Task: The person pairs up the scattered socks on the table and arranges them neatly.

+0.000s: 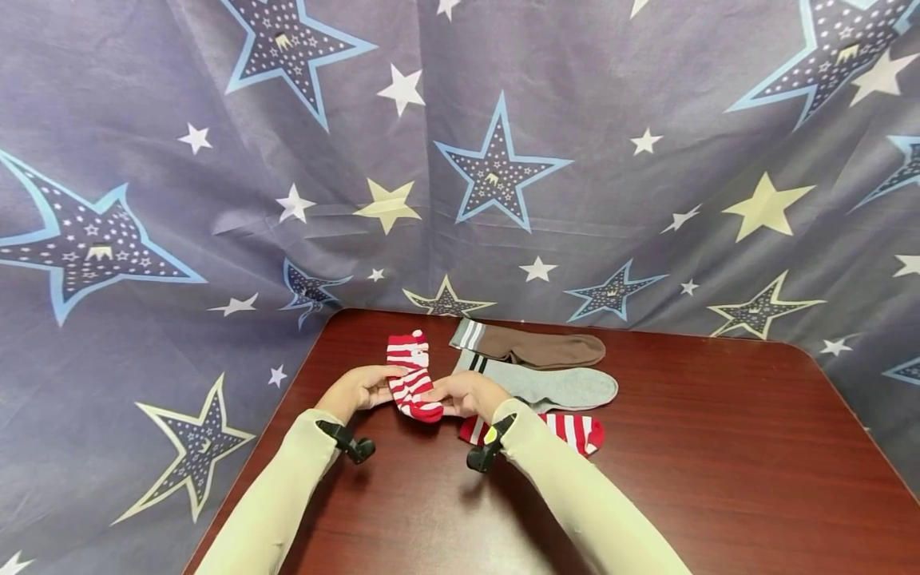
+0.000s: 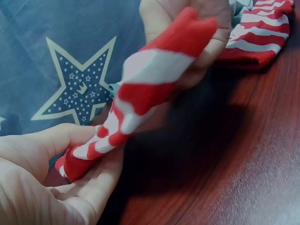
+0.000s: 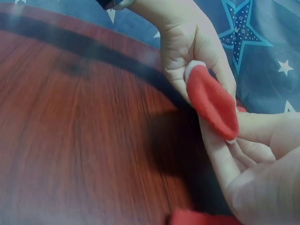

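Between both hands a red and white striped sock (image 1: 411, 385) is held up over the table, its cuff pointing away and its red toe toward me. My left hand (image 1: 364, 388) pinches its left side, thumb on top and fingers beneath, as the left wrist view shows. On the other side my right hand (image 1: 467, 391) pinches the sock close to the toe (image 3: 213, 103). Under the right forearm lies another red and white striped sock (image 1: 575, 430), its middle hidden by the wrist and sleeve.
Right of the hands, a grey sock (image 1: 568, 387) with black bands lies flat, and behind it a brown sock (image 1: 553, 346) with a white-striped grey cuff. The reddish wooden table (image 1: 719, 447) backs onto a star-patterned curtain (image 1: 611, 224).
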The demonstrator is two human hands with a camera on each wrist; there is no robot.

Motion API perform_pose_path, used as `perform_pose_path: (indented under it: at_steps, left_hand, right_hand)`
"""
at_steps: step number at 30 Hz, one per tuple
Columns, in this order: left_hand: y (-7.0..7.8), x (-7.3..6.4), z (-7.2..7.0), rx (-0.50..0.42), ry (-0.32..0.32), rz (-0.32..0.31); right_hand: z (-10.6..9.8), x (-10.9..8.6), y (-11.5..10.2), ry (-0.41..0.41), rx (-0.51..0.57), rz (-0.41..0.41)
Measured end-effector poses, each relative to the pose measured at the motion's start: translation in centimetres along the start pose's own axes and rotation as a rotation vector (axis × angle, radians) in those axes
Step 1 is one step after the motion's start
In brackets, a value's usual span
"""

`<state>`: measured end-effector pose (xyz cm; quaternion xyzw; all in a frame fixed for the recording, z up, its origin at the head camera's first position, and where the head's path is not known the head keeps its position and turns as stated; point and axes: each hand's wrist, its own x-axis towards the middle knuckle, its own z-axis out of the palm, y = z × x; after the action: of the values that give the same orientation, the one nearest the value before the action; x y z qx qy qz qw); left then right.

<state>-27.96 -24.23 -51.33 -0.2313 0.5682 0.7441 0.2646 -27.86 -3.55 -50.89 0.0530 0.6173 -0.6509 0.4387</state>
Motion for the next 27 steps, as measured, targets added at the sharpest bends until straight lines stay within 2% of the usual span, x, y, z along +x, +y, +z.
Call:
perform_pose_path:
  at_steps: [6, 10, 14, 21, 27]
  left_hand:
    - [0.1, 0.7, -0.4, -0.01, 0.049, 0.021]
    - [0.2, 0.7, -0.8, -0.022, 0.05, 0.025]
    - [0.5, 0.6, -1.0, -0.082, 0.037, 0.029]
    - [1.0, 0.2, -1.3, -0.152, 0.039, 0.028]
    - [1.4, -0.4, -2.0, -0.141, 0.005, 0.05]
  right_hand:
    - [-1.0, -0.6, -0.1, -0.089, -0.122, 0.031]
    - [-1.7, -1.0, 0.0, -0.12, -0.186, 0.035]
    - [-2.2, -1.1, 0.1, -0.143, -0.213, 0.051]
    - [-3.0, -1.5, 0.3, -0.131, -0.258, 0.046]
    - [-4.0, -1.9, 0.4, -0.103, -0.266, -0.002]
